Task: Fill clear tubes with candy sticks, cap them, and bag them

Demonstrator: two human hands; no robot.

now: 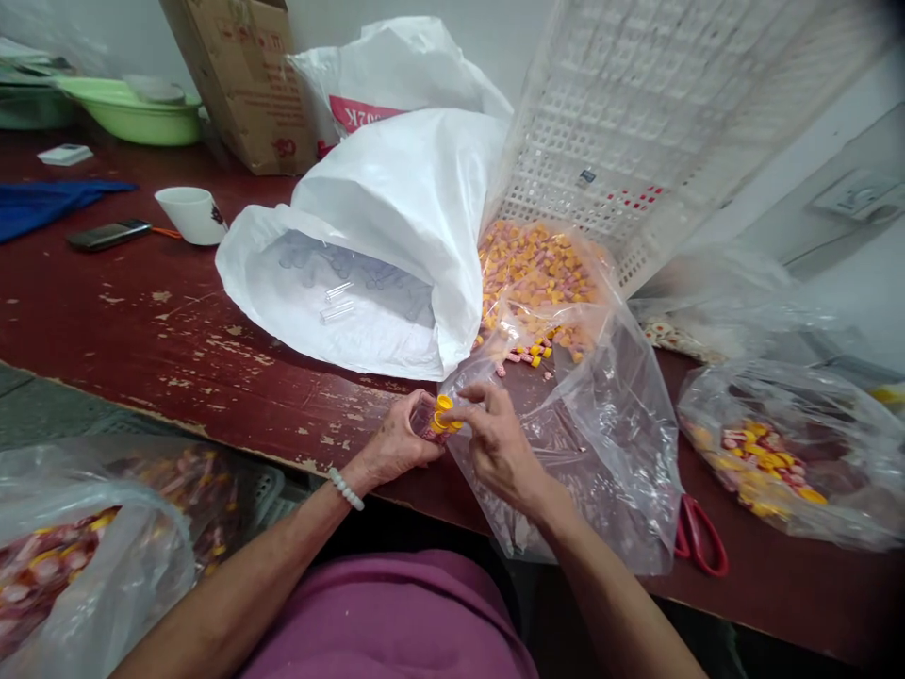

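My left hand [400,438], with a pale bead bracelet [346,489] at the wrist, is closed around a few small clear tubes [424,417]. Yellow caps [443,415] top these tubes, and something pinkish shows inside. My right hand [499,443] is bent over them, its fingertips at the caps. Just beyond, a white sack [396,179] lies with its mouth toward me and loose clear tubes [337,304] inside. A heap of yellow caps with pink-patterned pieces [537,273] spills from a clear plastic bag [608,424].
A white perforated crate [636,123] leans at the back right. Red-handled scissors [701,536] and a bag of capped tubes [770,462] lie right. Left are a cup [189,215], phone [109,235], carton [240,85] and green basin [134,111]. Another filled bag [91,547] sits lower left.
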